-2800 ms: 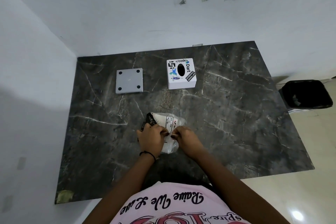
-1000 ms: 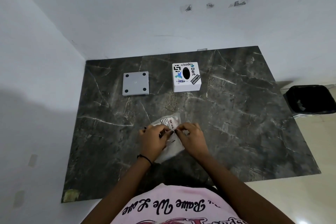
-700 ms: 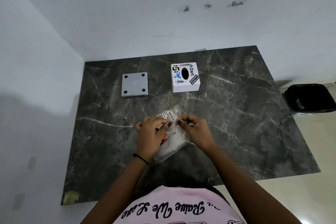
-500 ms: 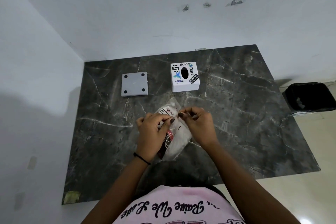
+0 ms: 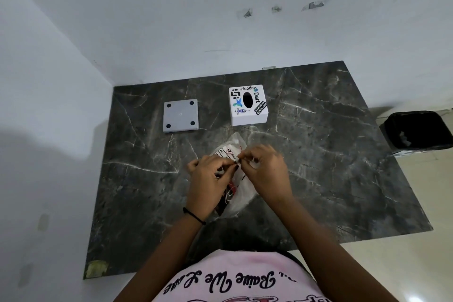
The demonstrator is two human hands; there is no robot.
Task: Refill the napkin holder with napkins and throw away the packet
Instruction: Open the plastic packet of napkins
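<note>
A clear plastic napkin packet [image 5: 239, 197] with a white label and dark red print is held up over the middle of the dark marble table [image 5: 331, 154]. My left hand [image 5: 208, 182] and my right hand [image 5: 266, 171] both pinch its upper edge, fingertips nearly touching. The white napkin holder [image 5: 248, 105], a sticker-covered box with a black oval slot on top, stands beyond the hands. Its grey base plate [image 5: 181, 115], with black feet facing up, lies apart to the left.
A black-lined waste bin [image 5: 419, 133] stands on the floor off the table's right edge. White walls close the table's far and left sides. A scrap of yellowish tape [image 5: 96, 268] marks the near left corner.
The packet has risen from lying on the table to standing tilted in both hands, which moved a little away from me toward the holder. Holder and base plate stayed put.
</note>
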